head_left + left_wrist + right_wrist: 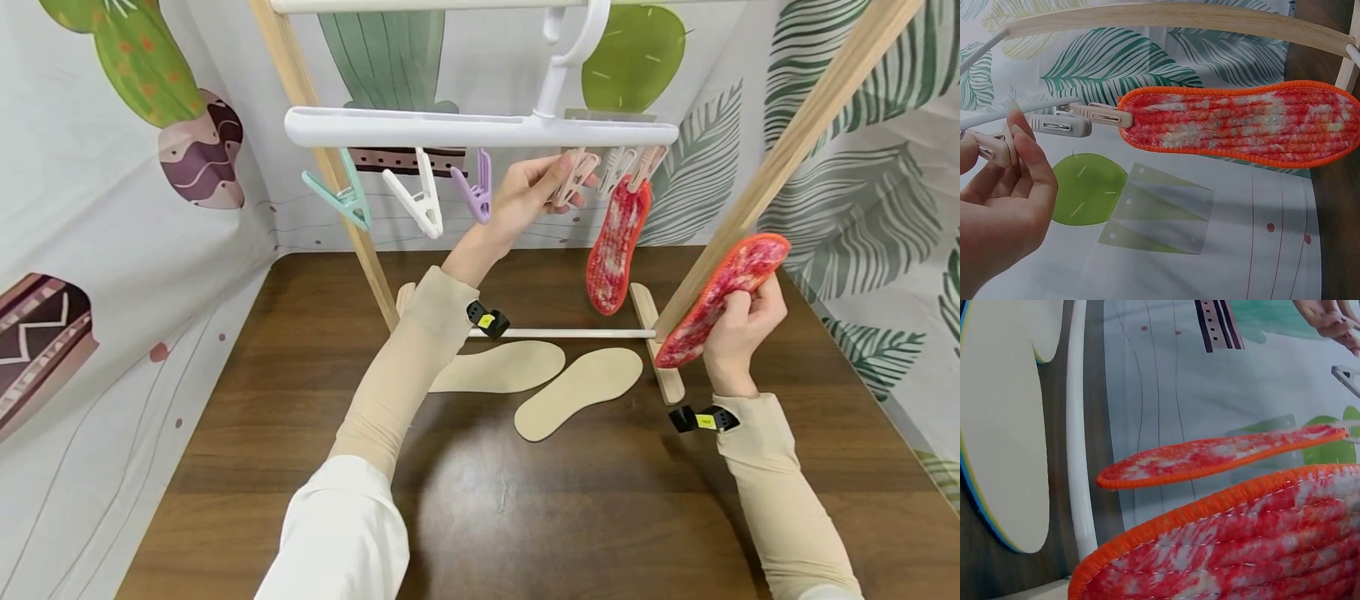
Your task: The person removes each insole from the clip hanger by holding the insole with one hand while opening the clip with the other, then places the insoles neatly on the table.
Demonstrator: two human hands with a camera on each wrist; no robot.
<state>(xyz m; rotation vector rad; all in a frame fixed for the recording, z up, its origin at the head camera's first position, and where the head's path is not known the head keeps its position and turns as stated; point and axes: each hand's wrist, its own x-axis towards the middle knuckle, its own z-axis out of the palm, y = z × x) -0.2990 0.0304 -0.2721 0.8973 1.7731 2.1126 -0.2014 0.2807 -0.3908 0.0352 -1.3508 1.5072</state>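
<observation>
Red insole [711, 308] gripped in the right hand [746, 325], tilted, raised above the worktop [480, 517] beside a slanting wooden post [787, 158]. Left hand [525, 196], well apart from the right, pinches a pale clip [576, 179] under the white hanger [450, 129]. Second red insole [617, 246] hangs from the end clip [647, 167], nearby. Two beige insoles [579, 393] lie flat on the worktop below.

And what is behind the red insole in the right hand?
In the head view, the wooden foot and tabletop continue behind the insole; the parts it covers cannot be seen.
</observation>
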